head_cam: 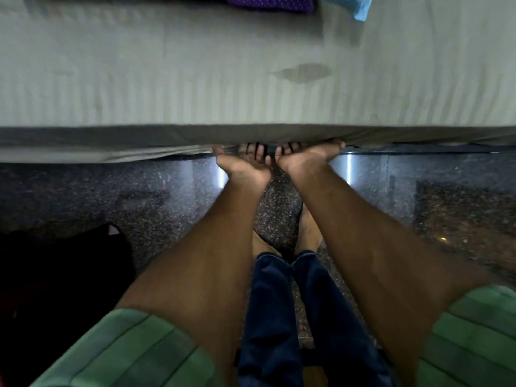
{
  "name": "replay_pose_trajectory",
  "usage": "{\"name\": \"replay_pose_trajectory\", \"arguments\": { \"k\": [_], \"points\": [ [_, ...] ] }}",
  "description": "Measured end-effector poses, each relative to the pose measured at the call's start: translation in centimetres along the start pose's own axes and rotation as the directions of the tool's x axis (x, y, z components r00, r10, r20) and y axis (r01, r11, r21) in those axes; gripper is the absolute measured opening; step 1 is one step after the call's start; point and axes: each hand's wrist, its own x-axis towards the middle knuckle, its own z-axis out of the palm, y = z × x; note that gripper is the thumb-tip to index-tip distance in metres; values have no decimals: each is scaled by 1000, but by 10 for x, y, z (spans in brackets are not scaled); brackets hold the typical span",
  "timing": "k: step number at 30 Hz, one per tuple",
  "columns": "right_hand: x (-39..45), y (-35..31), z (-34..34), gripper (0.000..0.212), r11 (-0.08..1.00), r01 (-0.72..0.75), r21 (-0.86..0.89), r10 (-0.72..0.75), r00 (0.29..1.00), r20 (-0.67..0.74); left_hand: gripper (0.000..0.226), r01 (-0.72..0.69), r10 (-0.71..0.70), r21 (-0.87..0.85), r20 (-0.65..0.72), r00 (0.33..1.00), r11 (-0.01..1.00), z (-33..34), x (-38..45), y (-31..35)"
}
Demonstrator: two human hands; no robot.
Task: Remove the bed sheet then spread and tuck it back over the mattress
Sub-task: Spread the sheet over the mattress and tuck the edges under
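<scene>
A black bag (64,275) sits on the speckled dark stone floor (139,196) at left, beside a bed whose pale striped sheet (195,88) covers the mattress, its edge hanging over the near side. The left hand (240,160) and right hand (304,155), palms up, reach under that edge, fingers apparently curled into the sheet. Purple cloth (268,2) and blue cloth (354,5) lie at the far side.

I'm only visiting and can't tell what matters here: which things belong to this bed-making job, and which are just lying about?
Part of the job:
- bed sheet, spread over the mattress
- left hand and right hand, fingers curled under the sheet's hanging edge

Just lying about:
- purple cloth at the bed's far side
- light blue item beside it
- dark bundle on the floor
</scene>
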Motion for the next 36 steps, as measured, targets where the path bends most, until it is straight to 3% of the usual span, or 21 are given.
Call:
{"name": "replay_pose_trajectory", "arguments": {
  "k": [3, 6, 10, 13, 19, 23, 28, 31, 36],
  "points": [
    [9, 1, -26, 100, 999, -44, 8, 43, 990, 135, 91, 36, -36, 65, 8, 999, 997, -28, -5, 14],
    [-3, 8, -29, 99, 999, -43, 22, 38, 979, 201, 88, 30, -30, 87, -5, 1000, 996, -42, -19, 27],
    [-13, 17, 10, 85, 997, 19, 73, -21, 1000, 15, 92, -6, 6, 68, 1, 1000, 998, -30, -31, 49],
    [-5, 11, 21, 89, 992, 65, 103, -59, 996, -61, 94, 13, -14, 79, 7, 1000, 997, -23, -35, 59],
    [3, 32, -27, 89, 994, 101, 40, -106, 984, 146, 85, 78, -74, 108, -41, 996, 991, -48, -21, 69],
    [-17, 88, -55, 85, 989, 124, -83, -116, 989, 88, 82, 100, -95, 119, -43, 995, 988, -71, -29, 87],
    [-27, 195, -26, 72, 951, -117, -288, 130, 991, 26, 78, 88, -75, 122, -108, 991, 989, -125, -29, 155],
    [-22, 238, 5, 61, 945, -58, -322, 91, 992, 86, 75, 28, -9, 104, -173, 985, 994, -156, -14, 211],
    [17, 258, 34, 20, 877, 60, -477, 8, 990, 139, 82, 33, -27, 46, -122, 992, 998, -173, 4, 269]
  ]
}}
